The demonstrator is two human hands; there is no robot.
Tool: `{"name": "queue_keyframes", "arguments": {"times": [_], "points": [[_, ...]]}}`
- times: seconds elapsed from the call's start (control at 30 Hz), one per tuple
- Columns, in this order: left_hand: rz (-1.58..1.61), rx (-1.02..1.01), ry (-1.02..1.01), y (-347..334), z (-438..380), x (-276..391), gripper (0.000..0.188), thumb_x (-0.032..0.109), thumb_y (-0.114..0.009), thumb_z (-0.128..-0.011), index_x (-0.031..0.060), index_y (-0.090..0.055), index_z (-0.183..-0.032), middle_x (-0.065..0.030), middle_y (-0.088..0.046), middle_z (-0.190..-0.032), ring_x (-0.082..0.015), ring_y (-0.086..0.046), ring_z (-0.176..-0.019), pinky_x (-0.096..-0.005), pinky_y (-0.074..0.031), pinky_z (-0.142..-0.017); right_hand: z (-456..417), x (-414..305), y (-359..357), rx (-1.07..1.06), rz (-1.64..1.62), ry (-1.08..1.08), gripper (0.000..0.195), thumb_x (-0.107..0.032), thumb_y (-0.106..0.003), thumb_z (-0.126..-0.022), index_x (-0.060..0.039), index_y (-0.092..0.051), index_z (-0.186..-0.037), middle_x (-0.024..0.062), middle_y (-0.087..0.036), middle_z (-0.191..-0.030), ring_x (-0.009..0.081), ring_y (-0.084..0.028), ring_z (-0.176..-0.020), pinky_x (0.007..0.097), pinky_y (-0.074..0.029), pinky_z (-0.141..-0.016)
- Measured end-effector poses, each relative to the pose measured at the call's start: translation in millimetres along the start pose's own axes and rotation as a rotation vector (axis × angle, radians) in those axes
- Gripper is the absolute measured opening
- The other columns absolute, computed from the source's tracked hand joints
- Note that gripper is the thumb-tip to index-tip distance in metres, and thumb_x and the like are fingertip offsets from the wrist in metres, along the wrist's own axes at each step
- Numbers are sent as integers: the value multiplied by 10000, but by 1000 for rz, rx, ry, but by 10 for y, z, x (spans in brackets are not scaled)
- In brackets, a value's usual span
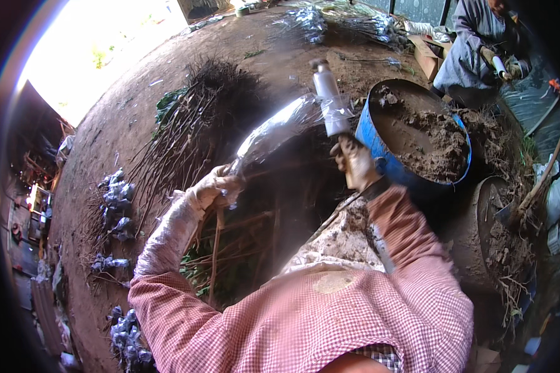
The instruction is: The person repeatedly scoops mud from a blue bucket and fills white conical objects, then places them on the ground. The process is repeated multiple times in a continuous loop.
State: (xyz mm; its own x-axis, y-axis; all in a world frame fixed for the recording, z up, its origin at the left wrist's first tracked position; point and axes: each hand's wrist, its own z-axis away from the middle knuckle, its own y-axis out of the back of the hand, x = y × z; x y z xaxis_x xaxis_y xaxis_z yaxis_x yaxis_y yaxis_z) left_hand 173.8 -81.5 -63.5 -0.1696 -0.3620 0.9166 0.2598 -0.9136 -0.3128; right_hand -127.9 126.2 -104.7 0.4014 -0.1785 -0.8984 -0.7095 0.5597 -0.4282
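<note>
In a soiled glove, my right hand (354, 161) grips the lower end of a roll of clear plastic film (329, 100), held upright and slightly blurred. A shiny sheet of film (275, 123) stretches from the roll down to my left hand (219, 184). That hand, gloved and with film around the forearm, is closed on a woody stem (216, 256) hanging below it, with film gathered at the fingers. What lies inside the fist is hidden. Beneath my arms are leafy cut stems (238, 245), partly in shadow.
A blue drum of mud (413, 135) stands right of my right hand. Bare-root plants (205, 102) lie ahead on the dirt floor. Film-wrapped bundles (119, 200) lie left. Another person (471, 51) holds a white roll at upper right, near a cardboard box (427, 58).
</note>
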Motion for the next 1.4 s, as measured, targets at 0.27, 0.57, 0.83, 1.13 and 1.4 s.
{"name": "queue_keyframes", "arguments": {"times": [0.27, 0.57, 0.83, 1.13, 1.4], "points": [[-159, 312, -48, 273, -497, -223, 352, 252, -661, -868, 25, -552, -1114, -6, -554, -745, -95, -504, -568, -251, -417, -461, 448, 161, -608, -58, 1076, 1010, 626, -210, -608, -878, -16, -330, -1405, 193, -648, -902, 311, -655, -756, 396, -543, -680], [-870, -4, -374, -753, -491, -451, 404, 317, -496, -945, 48, -486, -1247, -126, -643, -923, -212, -632, -858, -335, -498, -812, 27, -959, -775, -789, 1643, 1213, 429, -122, -544, -887, -72, -488, -1309, 54, -575, -604, 125, -577, -524, 291, -488, -450], [-1410, 27, -626, -1418, 165, -2, 258, 201, -679, -815, 27, -550, -955, -101, -592, -635, -279, -618, -566, -376, -510, -548, -201, 121, -218, -936, 1154, 41, 254, -166, -596, -872, -38, -658, -1082, 125, -704, -922, 158, -665, -818, 307, -533, -786], [-1349, 123, -267, -909, 114, -41, 359, 125, -720, -731, -25, -553, -1011, -187, -638, -754, -357, -642, -715, -420, -508, -631, 994, -90, -145, -823, 1362, 772, 265, -130, -592, -869, -21, -582, -1111, 107, -627, -693, 196, -631, -565, 295, -537, -533], [-1467, 59, -372, -1083, 238, -475, 390, 249, -651, -811, -11, -552, -1085, -100, -625, -665, -243, -642, -611, -367, -513, -559, 929, -718, -259, -1000, 886, 730, 393, 6, -649, -757, -40, -611, -1146, 114, -683, -878, 193, -670, -668, 285, -562, -618]]}}
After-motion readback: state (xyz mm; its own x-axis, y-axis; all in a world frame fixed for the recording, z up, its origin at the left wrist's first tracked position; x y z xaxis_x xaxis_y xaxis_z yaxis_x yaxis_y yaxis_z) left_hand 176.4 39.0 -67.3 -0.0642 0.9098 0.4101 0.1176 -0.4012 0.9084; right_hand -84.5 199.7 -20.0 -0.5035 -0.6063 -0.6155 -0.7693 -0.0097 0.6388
